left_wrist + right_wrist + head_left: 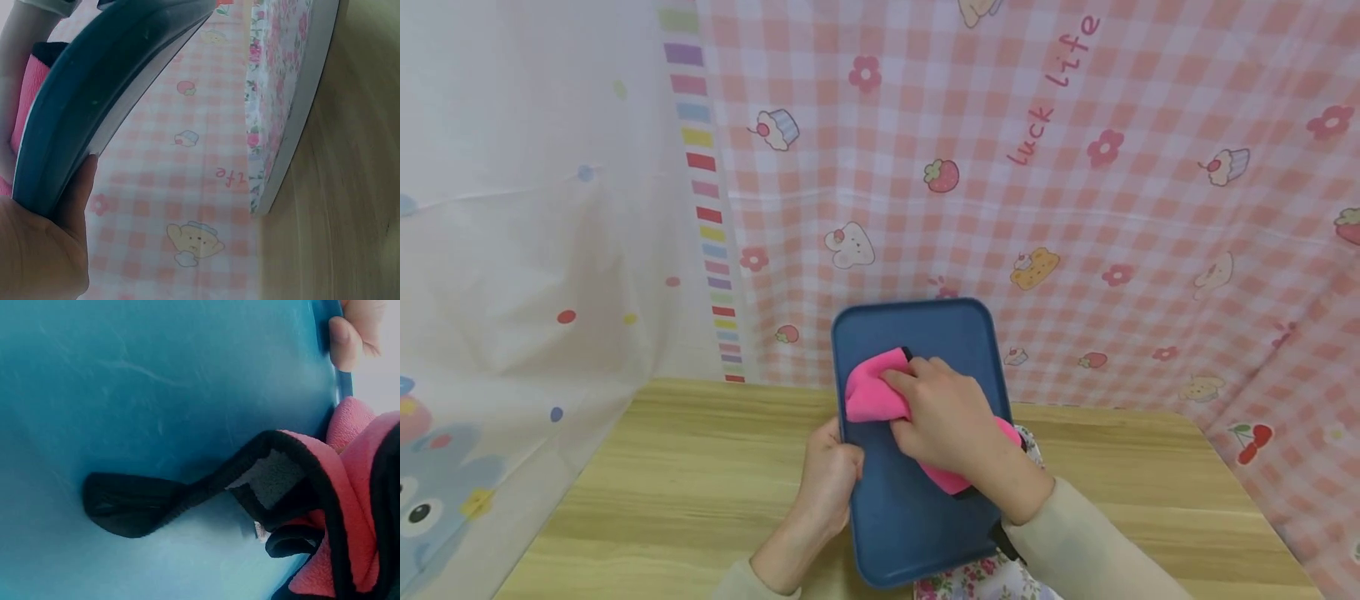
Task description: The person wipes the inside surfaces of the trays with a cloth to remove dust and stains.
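My left hand (831,475) grips the left rim of a blue rectangular tray (887,533), its thumb over the edge. The tray is held up at a tilt, its inner face toward me. Across that face, my right hand (943,412) holds a bunched pink cloth (874,393) with black edging against the surface. Part of the cloth sticks out below the right palm. In the right wrist view, a black-edged strip of the cloth (337,506) trails over the tray (125,394), and the left thumb (344,344) shows at the rim. The left wrist view shows the tray's outer side (75,125).
Below the tray is a wood-grain table (700,483). A flower-patterned item (985,579) lies partly hidden behind the tray; its pale side edge (294,125) shows in the left wrist view. A pink checked curtain (925,225) hangs behind, with a white one (535,250) at left.
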`<state>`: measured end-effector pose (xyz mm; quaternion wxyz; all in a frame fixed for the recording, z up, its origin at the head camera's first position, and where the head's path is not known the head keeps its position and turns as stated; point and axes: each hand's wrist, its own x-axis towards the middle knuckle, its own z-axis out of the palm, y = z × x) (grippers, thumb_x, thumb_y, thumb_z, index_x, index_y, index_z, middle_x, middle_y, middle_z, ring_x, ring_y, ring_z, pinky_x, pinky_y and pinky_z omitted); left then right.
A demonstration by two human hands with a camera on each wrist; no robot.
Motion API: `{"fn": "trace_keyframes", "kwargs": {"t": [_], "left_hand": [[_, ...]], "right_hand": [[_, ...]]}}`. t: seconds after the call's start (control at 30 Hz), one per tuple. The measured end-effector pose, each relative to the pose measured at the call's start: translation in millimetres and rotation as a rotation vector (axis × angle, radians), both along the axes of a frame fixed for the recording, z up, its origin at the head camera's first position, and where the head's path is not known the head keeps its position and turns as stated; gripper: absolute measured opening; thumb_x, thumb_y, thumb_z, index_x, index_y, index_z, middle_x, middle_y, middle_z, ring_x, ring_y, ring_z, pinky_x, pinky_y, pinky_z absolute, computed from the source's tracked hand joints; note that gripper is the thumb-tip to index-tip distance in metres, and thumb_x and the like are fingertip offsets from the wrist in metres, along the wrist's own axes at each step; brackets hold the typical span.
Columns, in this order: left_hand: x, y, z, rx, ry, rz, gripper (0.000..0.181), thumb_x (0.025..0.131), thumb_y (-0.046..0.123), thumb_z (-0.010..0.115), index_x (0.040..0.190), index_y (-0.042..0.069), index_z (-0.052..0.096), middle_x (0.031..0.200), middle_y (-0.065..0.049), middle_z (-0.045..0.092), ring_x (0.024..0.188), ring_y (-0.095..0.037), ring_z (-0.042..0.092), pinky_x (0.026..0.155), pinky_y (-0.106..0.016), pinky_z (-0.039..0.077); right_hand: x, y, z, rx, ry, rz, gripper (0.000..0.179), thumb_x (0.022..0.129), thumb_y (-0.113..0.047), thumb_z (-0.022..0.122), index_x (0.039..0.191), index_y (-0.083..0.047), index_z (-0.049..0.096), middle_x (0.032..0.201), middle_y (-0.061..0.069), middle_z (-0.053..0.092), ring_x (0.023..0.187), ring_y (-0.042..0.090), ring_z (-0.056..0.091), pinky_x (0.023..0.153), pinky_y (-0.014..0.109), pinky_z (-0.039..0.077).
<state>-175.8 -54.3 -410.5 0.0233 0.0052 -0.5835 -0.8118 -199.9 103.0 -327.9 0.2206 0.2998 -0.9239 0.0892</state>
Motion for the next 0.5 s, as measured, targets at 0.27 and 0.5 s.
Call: {"fn": "trace_keyframes", "kwargs": {"t": [0.27, 0.5], "left_hand": [[0.1, 1.0, 0.0, 0.022, 0.011, -0.017, 0.034, 0.053, -0.015, 0.03, 0.074, 0.004, 0.049, 0.063, 0.002, 0.05, 0.056, -0.011, 0.046, 0.05, -0.024, 0.034], [1.9, 1.8, 0.1, 0.022, -0.01, -0.04, 0.041, 0.054, -0.016, 0.03, 0.082, 0.0, 0.055, 0.069, 0.0, 0.059, 0.059, -0.013, 0.052, 0.051, -0.025, 0.04]], "right_hand": [[-13.8, -4.6, 7.9, -0.045, 0.052, -0.02, 0.047, 0.085, -0.019, 0.079, 0.132, -0.013, 0.075, 0.114, 0.013, 0.072, 0.093, 0.025, 0.064, 0.063, 0.043, 0.06], [-21.4, -5.4, 10.8, -0.055, 0.091, -0.044, 0.049, 0.088, -0.021, 0.079, 0.135, -0.011, 0.073, 0.122, 0.014, 0.074, 0.101, 0.029, 0.066, 0.07, 0.045, 0.063]]}}
